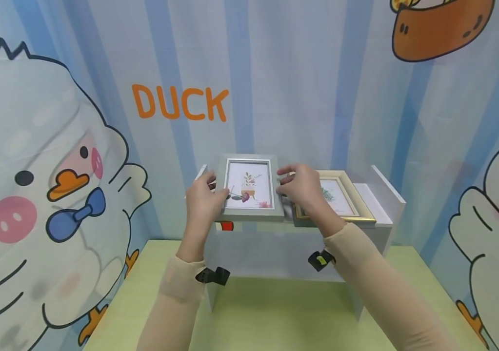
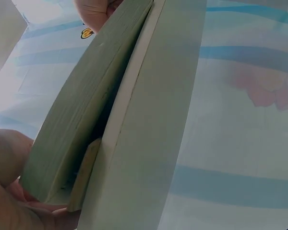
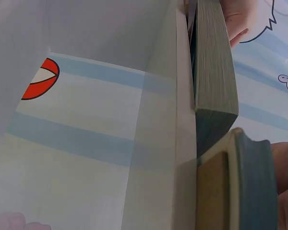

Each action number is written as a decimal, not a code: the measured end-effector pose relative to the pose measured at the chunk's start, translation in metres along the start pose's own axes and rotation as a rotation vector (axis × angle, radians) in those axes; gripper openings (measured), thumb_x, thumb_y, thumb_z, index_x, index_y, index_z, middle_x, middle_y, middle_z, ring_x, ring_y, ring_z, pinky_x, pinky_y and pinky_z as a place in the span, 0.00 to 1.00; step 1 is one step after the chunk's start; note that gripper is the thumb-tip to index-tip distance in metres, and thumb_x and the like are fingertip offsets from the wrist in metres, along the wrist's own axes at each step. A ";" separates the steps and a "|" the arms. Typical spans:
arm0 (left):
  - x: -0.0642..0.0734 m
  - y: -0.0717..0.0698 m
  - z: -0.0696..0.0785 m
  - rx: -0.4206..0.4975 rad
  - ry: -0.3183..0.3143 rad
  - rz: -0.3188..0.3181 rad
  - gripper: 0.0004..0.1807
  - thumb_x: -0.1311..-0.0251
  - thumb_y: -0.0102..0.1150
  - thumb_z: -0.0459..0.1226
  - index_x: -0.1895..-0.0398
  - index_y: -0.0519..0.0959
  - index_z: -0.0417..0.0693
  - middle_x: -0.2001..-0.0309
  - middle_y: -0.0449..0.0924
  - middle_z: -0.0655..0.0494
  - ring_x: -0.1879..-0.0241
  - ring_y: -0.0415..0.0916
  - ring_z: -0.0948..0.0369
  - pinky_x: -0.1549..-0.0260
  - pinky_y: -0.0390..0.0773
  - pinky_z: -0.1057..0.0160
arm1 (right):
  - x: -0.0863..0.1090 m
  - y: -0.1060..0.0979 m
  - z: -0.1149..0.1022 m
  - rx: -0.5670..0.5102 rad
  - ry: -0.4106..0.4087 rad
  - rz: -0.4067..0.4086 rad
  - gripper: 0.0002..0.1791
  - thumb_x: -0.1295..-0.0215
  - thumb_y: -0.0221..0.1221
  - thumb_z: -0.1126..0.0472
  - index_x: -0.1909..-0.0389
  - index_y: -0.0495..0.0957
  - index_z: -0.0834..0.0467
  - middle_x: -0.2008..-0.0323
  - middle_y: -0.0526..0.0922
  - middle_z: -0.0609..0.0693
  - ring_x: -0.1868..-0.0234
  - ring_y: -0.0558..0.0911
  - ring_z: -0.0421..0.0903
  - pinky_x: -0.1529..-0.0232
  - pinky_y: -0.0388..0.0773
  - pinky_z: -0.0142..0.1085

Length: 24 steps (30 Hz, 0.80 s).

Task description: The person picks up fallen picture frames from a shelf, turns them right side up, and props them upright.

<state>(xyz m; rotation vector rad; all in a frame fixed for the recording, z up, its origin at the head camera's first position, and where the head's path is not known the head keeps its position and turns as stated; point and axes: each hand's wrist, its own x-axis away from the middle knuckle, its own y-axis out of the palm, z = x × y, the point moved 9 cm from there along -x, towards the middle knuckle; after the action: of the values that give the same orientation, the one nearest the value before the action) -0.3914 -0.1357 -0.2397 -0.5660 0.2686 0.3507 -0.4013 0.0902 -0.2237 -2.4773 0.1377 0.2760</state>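
A grey picture frame with a plant print leans back on a white shelf. My left hand grips its left edge, thumb on the front and fingers around the side. In the left wrist view a small wooden piece shows under the frame's tilted back, beside that hand. My right hand has loosely bent fingers, their tips at the grey frame's right edge. It overlaps a gold-rimmed picture frame with a green leaf print, lying on the shelf's right part.
The shelf has an upright right side panel and stands on a light green table. Behind it hangs a striped curtain with duck drawings and orange lettering. Dark straps with small clips sit on both wrists.
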 end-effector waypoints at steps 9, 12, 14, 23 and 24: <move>0.001 -0.005 0.002 0.093 0.056 0.054 0.32 0.45 0.63 0.34 0.35 0.68 0.39 0.41 0.75 0.43 0.45 0.76 0.50 0.45 0.77 0.57 | 0.001 -0.001 -0.001 -0.043 -0.028 0.013 0.25 0.42 0.62 0.66 0.42 0.73 0.59 0.49 0.81 0.57 0.48 0.80 0.52 0.50 0.80 0.44; 0.002 -0.007 0.004 0.132 0.072 0.071 0.32 0.45 0.64 0.33 0.36 0.68 0.39 0.41 0.75 0.44 0.45 0.76 0.51 0.45 0.77 0.58 | 0.000 0.000 0.000 -0.071 -0.017 -0.008 0.30 0.42 0.63 0.66 0.37 0.68 0.60 0.46 0.79 0.58 0.45 0.79 0.52 0.46 0.79 0.44; 0.002 -0.008 0.005 0.148 0.081 0.078 0.32 0.45 0.64 0.33 0.36 0.68 0.39 0.40 0.75 0.45 0.44 0.75 0.51 0.45 0.77 0.59 | -0.001 0.000 0.002 -0.098 -0.001 -0.024 0.32 0.42 0.63 0.66 0.35 0.66 0.61 0.44 0.78 0.58 0.44 0.79 0.52 0.45 0.78 0.44; 0.000 -0.009 0.009 0.191 0.090 0.099 0.32 0.44 0.64 0.32 0.34 0.67 0.43 0.37 0.72 0.49 0.42 0.74 0.53 0.45 0.76 0.60 | -0.008 0.002 0.004 -0.209 0.044 -0.101 0.32 0.42 0.63 0.68 0.35 0.66 0.62 0.40 0.75 0.57 0.40 0.75 0.52 0.39 0.73 0.42; -0.001 -0.009 0.009 0.193 0.096 0.103 0.32 0.44 0.64 0.32 0.34 0.68 0.43 0.38 0.73 0.49 0.42 0.74 0.53 0.45 0.76 0.61 | -0.008 0.002 0.003 -0.221 0.041 -0.104 0.32 0.42 0.63 0.69 0.35 0.66 0.63 0.41 0.75 0.57 0.41 0.75 0.52 0.39 0.74 0.42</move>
<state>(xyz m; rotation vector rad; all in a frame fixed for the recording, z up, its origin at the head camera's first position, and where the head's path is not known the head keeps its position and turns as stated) -0.3870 -0.1381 -0.2275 -0.3805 0.4201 0.3929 -0.4100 0.0905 -0.2254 -2.6995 -0.0055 0.2054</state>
